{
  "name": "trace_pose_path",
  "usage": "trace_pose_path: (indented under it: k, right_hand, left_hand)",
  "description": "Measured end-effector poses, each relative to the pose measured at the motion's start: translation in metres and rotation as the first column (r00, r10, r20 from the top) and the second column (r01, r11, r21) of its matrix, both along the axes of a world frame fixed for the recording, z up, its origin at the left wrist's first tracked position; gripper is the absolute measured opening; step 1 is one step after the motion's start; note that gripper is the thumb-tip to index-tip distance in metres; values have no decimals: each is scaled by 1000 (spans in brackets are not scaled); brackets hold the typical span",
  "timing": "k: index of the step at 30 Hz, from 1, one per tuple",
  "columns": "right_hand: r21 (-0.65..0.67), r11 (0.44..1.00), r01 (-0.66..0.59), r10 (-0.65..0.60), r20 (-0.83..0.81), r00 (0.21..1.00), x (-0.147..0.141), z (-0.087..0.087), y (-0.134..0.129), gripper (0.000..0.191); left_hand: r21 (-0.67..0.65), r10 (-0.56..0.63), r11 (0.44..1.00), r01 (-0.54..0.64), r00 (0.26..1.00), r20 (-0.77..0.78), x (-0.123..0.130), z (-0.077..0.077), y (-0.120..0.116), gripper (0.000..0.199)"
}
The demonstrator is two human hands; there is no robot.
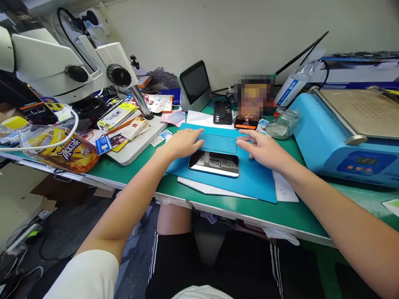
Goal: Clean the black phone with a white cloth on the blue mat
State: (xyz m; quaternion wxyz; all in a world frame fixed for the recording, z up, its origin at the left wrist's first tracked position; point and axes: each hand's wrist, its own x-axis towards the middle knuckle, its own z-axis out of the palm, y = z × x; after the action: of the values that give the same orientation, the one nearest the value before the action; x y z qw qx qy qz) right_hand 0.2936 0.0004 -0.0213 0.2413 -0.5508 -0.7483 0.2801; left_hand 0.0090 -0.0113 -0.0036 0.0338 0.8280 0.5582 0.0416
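Note:
A clear, dark-edged screen sheet [220,143] lies above a phone [213,163] whose glossy face reflects light, both over a blue mat [199,182]. My left hand [186,143] is at the sheet's left end, thumb and forefinger closed on its edge. At the opposite end, the thumb and fingers of my right hand [254,145] pinch the sheet's right edge. Whether the sheet rests on the mat or is slightly raised cannot be made out. White paper [285,187] sticks out from under the mat.
A microscope stand [134,143] and a bottle of orange drink [75,151] are on the left. Behind the mat are a small display [195,85] and a black phone [222,112]. A glass jar [283,123] and a blue machine [346,145] stand on the right.

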Motion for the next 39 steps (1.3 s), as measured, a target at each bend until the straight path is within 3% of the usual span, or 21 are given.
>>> trace_pose_path:
  k: [3, 11, 17, 22, 31, 39]
  right_hand:
    - [-35, 999, -6, 6, 16, 1000, 1, -2, 1, 64]
    - [118, 975, -190, 150, 285, 947, -1, -9, 4, 75]
    - [117, 965, -236, 197, 275, 941, 1, -8, 10, 75]
    - [41, 971, -234, 214, 278, 936, 0, -3, 16, 82]
    - [6, 972, -236, 221, 327, 919, 0, 2, 15, 73]
    - [178, 947, -267, 227, 214, 950, 1, -4, 11, 54]
  left_hand:
    - [-10, -28, 1000, 28, 1000, -3, 5, -3, 4, 54]
    - [22, -74, 997, 74, 997, 20, 7, -15, 12, 57]
    - [64, -81, 995, 79, 996, 26, 13, -15, 16, 51]
    - [77, -95, 993, 93, 995, 10, 21, -14, 27, 38]
    - [55, -42, 998, 37, 996, 83, 35, -13, 52, 28]
    - [0, -32, 999, 34, 954, 297, 27, 0, 33, 30]
